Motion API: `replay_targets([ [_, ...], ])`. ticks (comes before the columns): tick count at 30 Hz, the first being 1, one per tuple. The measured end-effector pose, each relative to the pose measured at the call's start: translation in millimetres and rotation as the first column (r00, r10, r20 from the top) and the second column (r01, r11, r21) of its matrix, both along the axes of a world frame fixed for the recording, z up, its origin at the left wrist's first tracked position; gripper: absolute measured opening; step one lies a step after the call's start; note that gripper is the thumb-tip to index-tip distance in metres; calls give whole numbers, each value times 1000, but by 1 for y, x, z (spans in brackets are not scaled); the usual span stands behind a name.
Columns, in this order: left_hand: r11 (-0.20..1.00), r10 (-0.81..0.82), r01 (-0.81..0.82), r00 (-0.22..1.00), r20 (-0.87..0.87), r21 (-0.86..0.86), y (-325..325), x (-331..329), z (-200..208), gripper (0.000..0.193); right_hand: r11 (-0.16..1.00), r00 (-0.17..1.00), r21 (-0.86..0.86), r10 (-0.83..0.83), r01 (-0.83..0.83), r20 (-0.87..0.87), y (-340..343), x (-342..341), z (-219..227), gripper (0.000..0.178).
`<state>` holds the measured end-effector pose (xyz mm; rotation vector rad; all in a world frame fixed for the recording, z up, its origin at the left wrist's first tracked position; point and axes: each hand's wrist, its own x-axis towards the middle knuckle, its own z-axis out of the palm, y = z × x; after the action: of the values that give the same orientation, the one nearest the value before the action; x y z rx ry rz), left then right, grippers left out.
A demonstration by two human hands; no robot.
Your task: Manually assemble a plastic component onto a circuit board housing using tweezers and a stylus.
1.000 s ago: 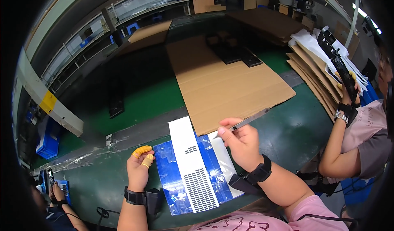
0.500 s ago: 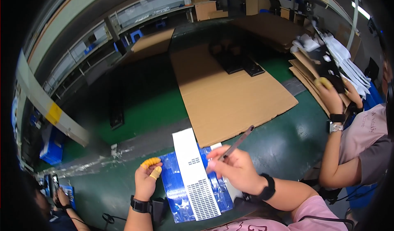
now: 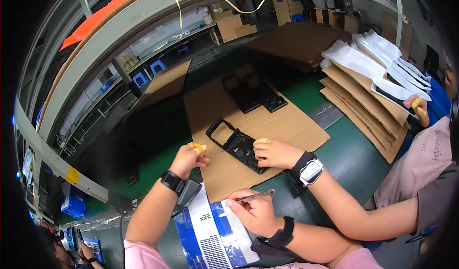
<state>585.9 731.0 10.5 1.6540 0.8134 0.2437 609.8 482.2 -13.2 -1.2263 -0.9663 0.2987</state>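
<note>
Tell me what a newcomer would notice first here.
Probably the black plastic frame on the cardboard sheet mid-table, with a co-worker's hand resting on it. Nearer, the person's right hand grips a thin pen-like tool over a blue-and-white panel. The left hand, wearing yellow finger cots, hovers at the cardboard's edge.

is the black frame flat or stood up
Flat: the frame lies on the cardboard, a co-worker's hand resting on its right end.

Matt brown cardboard sheet (image 3: 267,125) under a black plastic frame (image 3: 237,146).
</note>
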Motion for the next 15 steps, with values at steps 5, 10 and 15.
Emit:
replay_targets([
  [5,988,-128,147,959,-252,57,-42,52,-13,29,966,968,227,-169,125,184,9,3,-14,13],
  [10,964,44,22,970,-240,264,-35,65,-29,15,987,988,92,-142,135,69,11,2,-16,20],
  [15,567,201,-173,977,68,805,-14,13,-2,19,967,960,145,-174,208,-220,22,6,-38,22],
])
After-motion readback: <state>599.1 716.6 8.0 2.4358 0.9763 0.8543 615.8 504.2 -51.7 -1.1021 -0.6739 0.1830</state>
